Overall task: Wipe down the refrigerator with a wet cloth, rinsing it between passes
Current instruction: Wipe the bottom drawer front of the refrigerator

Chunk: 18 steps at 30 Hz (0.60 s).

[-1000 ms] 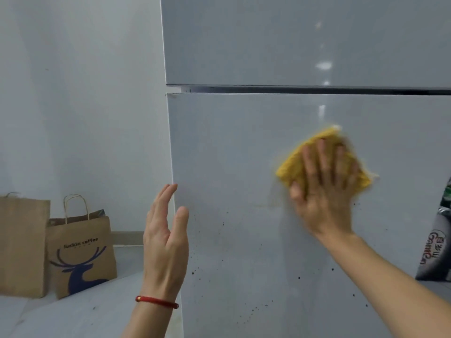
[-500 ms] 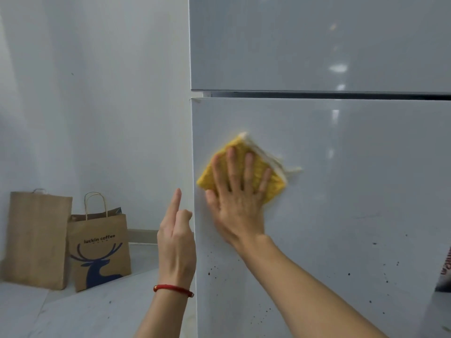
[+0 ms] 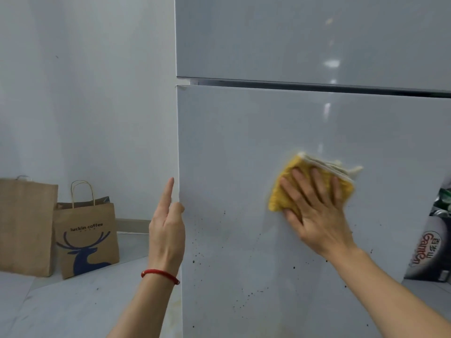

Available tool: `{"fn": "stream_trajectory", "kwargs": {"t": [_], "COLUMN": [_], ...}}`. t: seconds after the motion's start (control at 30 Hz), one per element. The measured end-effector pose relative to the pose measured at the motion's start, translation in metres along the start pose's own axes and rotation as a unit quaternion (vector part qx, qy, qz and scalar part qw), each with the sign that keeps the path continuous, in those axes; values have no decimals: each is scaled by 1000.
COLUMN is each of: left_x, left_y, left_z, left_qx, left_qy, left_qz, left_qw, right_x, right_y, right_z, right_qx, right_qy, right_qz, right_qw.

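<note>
The grey refrigerator fills the right of the view, its lower door [image 3: 244, 142] glossy and flecked with small dark spots low down. My right hand [image 3: 314, 211] lies flat with fingers spread, pressing a folded yellow cloth [image 3: 288, 184] against that door right of its middle. My left hand [image 3: 167, 230], a red band at its wrist, is held upright at the door's left edge with fingers extended, holding nothing.
Two brown paper bags [image 3: 85, 237] stand on the floor against the white wall at the left. A dark gap [image 3: 317, 85] separates the upper door from the lower one. A printed package [image 3: 432, 242] shows at the right edge.
My right hand has slid the yellow cloth from the door's left edge back to the right and a little lower. The left hand stays by the door edge.
</note>
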State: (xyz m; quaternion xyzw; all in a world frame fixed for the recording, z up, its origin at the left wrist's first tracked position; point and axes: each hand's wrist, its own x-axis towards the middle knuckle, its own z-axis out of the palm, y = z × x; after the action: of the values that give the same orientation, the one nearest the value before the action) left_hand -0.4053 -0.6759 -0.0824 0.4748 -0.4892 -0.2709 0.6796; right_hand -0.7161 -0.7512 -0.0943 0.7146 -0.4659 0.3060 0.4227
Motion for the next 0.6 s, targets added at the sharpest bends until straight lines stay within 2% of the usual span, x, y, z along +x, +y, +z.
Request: {"fn": "stream_trajectory", "kwargs": {"t": [0.1,0.17,0.3,0.4,0.47,0.53,0.6], "left_x": [7,9,10,13,11,7,1], "left_y": [-10,-16,-22,-22,-19,-17,-17], "left_z": [-9,-13,-17,-16,-14,-11,-5], "left_qx": [-40,-30,-28,-51,-49,-3,107], "left_qy": [-29,-47,-78,-73,-81,-65,14], "left_qz": [-67,-80,-85,-97,-74,-23,20], "left_qw": [997,995,993,991,993,998,994], "right_x": [-4,8,36,62,78,87,89], "right_y": [-6,-23,-79,-146,-185,-206,-203], "right_z": [1,5,20,26,27,27,26], "right_qx": [8,0,4,26,49,57,53], "right_qy": [18,23,24,29,13,-21,-33], "right_qz": [122,148,59,-4,-47,-105,-163], "right_qw": [992,989,998,999,998,993,985]}}
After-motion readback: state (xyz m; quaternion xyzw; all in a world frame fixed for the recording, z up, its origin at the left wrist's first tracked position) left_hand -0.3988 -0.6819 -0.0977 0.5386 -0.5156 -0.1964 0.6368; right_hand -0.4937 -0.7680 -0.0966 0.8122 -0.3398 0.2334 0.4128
